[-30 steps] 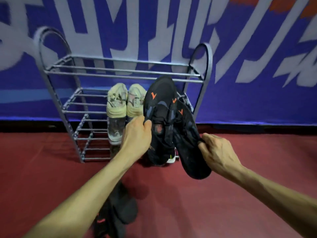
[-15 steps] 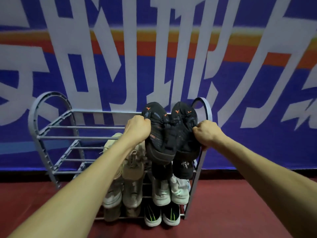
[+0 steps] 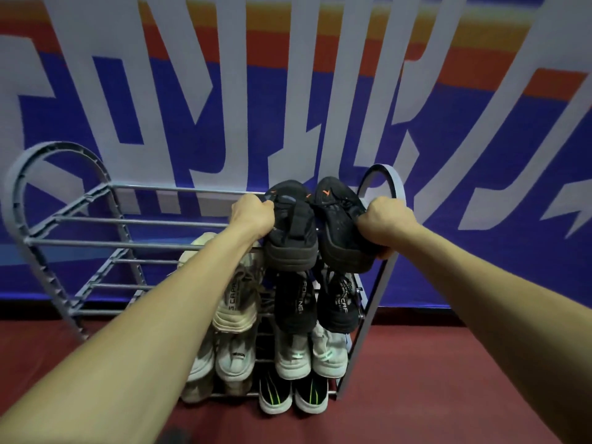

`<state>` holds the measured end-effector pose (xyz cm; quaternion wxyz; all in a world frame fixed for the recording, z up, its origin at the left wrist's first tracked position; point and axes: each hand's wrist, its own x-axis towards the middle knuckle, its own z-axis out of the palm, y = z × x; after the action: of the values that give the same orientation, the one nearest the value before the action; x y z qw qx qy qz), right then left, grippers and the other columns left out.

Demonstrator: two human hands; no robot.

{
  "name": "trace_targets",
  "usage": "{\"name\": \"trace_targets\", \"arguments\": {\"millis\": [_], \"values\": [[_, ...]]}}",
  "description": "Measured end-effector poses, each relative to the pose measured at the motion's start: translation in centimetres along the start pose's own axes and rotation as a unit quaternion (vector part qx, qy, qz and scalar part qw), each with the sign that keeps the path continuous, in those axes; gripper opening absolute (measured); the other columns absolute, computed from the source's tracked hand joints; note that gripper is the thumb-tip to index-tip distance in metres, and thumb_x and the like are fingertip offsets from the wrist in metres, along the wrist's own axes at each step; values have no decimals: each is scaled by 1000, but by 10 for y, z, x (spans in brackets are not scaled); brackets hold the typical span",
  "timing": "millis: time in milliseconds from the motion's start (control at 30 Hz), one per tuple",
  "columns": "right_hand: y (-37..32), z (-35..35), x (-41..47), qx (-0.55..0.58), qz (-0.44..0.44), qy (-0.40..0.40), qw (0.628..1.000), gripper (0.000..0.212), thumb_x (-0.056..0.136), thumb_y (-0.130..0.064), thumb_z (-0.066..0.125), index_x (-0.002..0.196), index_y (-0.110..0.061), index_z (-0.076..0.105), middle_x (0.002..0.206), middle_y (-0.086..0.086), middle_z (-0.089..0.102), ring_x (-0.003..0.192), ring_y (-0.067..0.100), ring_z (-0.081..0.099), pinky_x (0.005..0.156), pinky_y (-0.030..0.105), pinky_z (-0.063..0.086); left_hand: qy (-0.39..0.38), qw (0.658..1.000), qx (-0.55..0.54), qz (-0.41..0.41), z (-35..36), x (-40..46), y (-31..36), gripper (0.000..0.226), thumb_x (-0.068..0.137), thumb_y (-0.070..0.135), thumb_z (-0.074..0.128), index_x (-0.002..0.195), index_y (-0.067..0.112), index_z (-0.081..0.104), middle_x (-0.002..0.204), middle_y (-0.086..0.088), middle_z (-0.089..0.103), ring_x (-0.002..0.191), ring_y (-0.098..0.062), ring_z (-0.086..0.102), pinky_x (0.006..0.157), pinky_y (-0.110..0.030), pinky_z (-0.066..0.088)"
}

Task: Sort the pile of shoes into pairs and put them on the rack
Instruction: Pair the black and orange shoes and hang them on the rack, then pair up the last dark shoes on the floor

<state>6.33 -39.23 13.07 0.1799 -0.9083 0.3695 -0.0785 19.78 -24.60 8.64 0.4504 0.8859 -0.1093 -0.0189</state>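
Left hand (image 3: 253, 216) gripped 1 black shoe (image 3: 290, 235) and right hand (image 3: 384, 227) gripped its mate (image 3: 339, 232), side by side on the rack's (image 3: 64, 219) top tier, right end. 4 pairs sat on tiers below.

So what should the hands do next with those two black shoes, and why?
Probably lower both shoes onto the top shelf and let go. The left hand grips one black shoe and the right hand grips its match, side by side at the right end of the rack's top bars. The shelves below already hold pairs there.
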Motion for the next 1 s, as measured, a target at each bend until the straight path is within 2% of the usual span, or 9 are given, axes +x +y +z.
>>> {"name": "trace_targets", "arguments": {"millis": [100,200,267,400,533,633,767,867,1000], "values": [[8,9,-25,30,-34,123,991,27,93,-23,34,82,-4,51,83,12,55,76,36,58,65,36,46,-16,1000,-26,1,-13,-16,-5,54,96,41,38,106,-5,65,110,-25,67,103,-40,61,80,-38,45],[9,29,-60,-22,-129,280,951,30,97,-28,27,96,-5,47,89,11,44,83,33,49,61,38,37,10,999,-12,41,-23,-48,-12,46,98,35,36,99,-2,63,109,-22,66,103,-39,58,76,-36,37],[6,48,-80,-97,-172,296,934,35,94,-27,22,93,-7,50,93,13,48,81,28,41,65,39,38,36,997,-9,66,-25,-73,-23,38,99,31,36,98,2,61,108,-21,65,105,-40,56,76,-36,36],[-1,80,-118,-78,-204,326,920,12,86,-17,46,85,-5,50,92,19,51,79,36,49,67,45,41,16,995,-11,102,-14,-110,-64,33,98,26,40,80,6,59,97,-22,68,96,-36,61,79,-39,44],[5,147,-153,-76,-268,207,938,17,91,-18,43,89,-3,50,95,21,54,86,41,53,67,44,41,-43,996,-3,76,0,-148,-137,36,95,20,42,60,12,47,76,-18,63,81,-34,57,67,-34,36],[19,213,-172,-118,-327,83,934,25,96,-24,38,94,-3,52,96,22,57,88,42,57,65,42,38,-68,997,12,23,13,-177,-207,36,94,22,42,62,9,53,87,-23,68,89,-40,61,70,-36,40],[33,294,-196,-192,-350,-89,913,58,89,-45,11,100,-8,55,104,20,59,97,43,60,69,43,41,-110,993,39,-31,22,-218,-292,34,94,20,43,72,1,59,91,-26,68,92,-41,62,76,-40,45],[37,341,-214,-218,-338,-185,897,38,98,-29,30,110,-6,57,112,20,61,102,40,61,73,41,44,-128,985,59,-101,24,-244,-357,35,94,24,43,70,4,59,90,-22,69,91,-41,63,76,-40,48],[37,397,-232,-231,-329,-275,873,35,96,-25,33,111,-6,58,120,22,58,107,42,58,77,41,44,-124,973,96,-170,21,-271,-422,38,92,25,43,56,14,40,73,-13,58,75,-37,59,68,-37,45]]}}
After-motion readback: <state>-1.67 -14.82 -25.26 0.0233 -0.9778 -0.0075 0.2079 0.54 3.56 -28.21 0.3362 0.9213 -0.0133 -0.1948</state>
